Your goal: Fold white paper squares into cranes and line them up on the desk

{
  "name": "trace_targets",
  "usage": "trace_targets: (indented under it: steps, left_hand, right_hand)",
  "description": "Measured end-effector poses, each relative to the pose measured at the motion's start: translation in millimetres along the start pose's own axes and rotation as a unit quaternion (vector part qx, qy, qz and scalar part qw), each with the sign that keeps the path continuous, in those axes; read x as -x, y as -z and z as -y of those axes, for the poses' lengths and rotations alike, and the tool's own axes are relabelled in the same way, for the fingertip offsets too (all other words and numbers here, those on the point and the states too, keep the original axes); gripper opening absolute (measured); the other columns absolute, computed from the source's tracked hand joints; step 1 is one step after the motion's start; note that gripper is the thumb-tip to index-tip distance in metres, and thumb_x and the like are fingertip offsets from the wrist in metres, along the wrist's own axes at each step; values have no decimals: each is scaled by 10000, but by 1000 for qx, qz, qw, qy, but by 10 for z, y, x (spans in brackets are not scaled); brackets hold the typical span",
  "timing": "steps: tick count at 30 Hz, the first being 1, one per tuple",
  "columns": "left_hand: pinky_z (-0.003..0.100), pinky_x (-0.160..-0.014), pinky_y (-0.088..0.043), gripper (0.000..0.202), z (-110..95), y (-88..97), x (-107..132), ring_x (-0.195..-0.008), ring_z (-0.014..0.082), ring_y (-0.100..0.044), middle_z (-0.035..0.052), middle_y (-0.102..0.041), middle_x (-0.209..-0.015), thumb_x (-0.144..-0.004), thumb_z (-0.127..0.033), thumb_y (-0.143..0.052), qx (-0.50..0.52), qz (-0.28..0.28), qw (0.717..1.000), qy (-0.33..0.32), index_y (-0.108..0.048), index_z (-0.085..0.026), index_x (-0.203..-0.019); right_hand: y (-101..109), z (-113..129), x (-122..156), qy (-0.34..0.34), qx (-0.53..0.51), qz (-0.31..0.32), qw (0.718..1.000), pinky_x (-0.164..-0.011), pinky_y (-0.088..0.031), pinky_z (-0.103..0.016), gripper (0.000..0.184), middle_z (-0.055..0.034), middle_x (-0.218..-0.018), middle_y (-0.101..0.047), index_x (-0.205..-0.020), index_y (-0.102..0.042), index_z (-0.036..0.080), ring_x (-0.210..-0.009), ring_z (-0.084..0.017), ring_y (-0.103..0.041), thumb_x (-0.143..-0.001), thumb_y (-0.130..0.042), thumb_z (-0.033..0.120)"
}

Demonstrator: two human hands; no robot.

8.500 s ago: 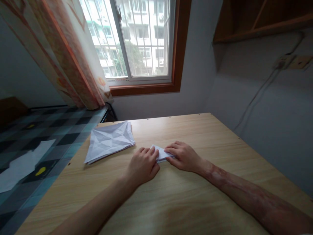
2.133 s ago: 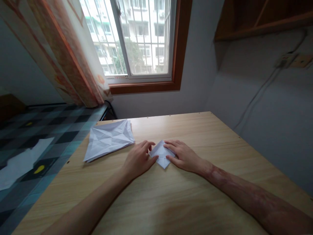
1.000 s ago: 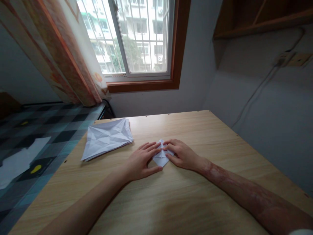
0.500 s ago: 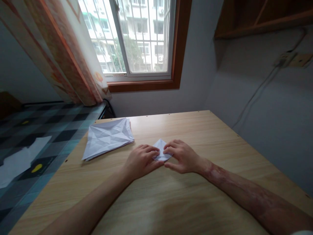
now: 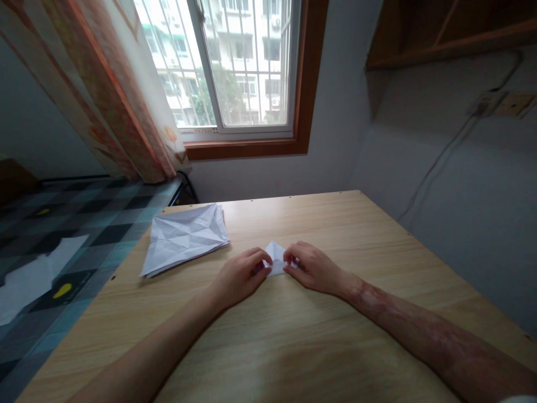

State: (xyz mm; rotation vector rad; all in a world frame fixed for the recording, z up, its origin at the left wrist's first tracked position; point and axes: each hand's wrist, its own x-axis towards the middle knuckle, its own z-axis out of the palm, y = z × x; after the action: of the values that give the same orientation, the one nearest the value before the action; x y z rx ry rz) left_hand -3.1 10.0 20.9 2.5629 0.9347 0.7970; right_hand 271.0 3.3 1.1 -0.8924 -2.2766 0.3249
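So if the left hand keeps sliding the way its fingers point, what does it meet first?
The left hand points right and a little away, at the small folded paper its fingertips already touch. Just beyond that is the right hand, pinching the other side.

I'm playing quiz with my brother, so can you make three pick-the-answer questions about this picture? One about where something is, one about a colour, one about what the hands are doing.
1. Where does the stack of paper lie on the table?
A. on the window side of the left hand
B. beside the right elbow
C. on the shelf

2. What colour is the small folded paper?
A. red
B. white
C. green

3. What are the left hand and right hand doing?
A. resting apart, touching nothing
B. lifting the stack
C. both pinching the small folded paper

Answers: 1 A, the stack sits at the table's far left corner by the curtain. 2 B, it shows white against the wood. 3 C, fingertips of both hands meet on its edges.
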Motion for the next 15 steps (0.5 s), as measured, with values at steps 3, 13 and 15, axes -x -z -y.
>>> trace_targets:
  steps: [3,13,15]
  left_hand:
    - [319,-855,-614,202,23,-19,-10,-975,205,-768,82,-805,-1129,-1067,-210,-593,0,-1,999,-44,-789,-234,-1024]
    - [399,-925,-650,241,40,0,-16,-1052,239,-767,67,-821,-1300,-1096,-246,-609,-65,17,994,-89,-835,-284,-1171]
    - [399,-913,-659,257,33,15,-19,-1056,243,-773,64,-825,-1305,-1091,-233,-608,-72,24,992,-96,-837,-291,-1192]
  right_hand:
    - [7,0,-3,21,-1,16,1000,-883,-527,-358,65,-50,-982,-713,-1020,-701,227,-960,-233,-654,-1046,-693,168]
    - [-27,-37,-3,30,-14,-4,999,-895,-572,-367,178,-71,-1012,-746,-1153,-836,258,-989,-238,-681,-1085,-678,211]
    - [-35,-41,1,35,-2,-5,999,-889,-574,-369,197,-71,-1015,-744,-1174,-847,274,-979,-236,-680,-1081,-684,213]
